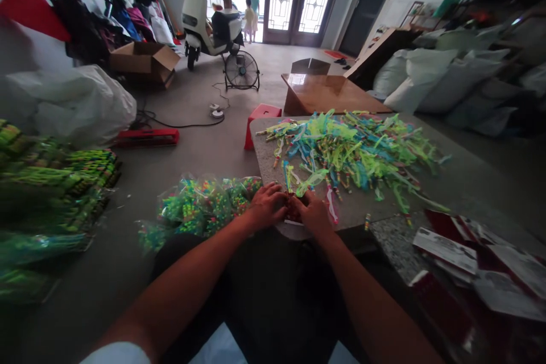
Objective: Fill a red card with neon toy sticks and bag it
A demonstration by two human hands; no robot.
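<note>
Both hands meet at the near left corner of a grey stone-topped table (265,158). A small dark red packet (293,213) with a pale lower edge lies between them. My left hand (269,205) rests at its left side, fingers bent towards it. From the right, my right hand (313,213) touches the packet, its fingers curled and partly hidden. Just beyond the fingers lies a stick with a yellow-green ribbon (313,181). A large heap of ribboned sticks (350,145) in green, blue and pink covers the table behind. A pink ribbon (331,205) hangs beside my right hand.
Bagged colourful pieces (205,205) lie left of the table, with green bundles (55,176) farther left. Red and white packets (452,256) are at the right. Beyond stand a red stool (265,112), wooden table (333,91), fan (241,70) and scooter (209,25). Two people (251,8) are at the doorway.
</note>
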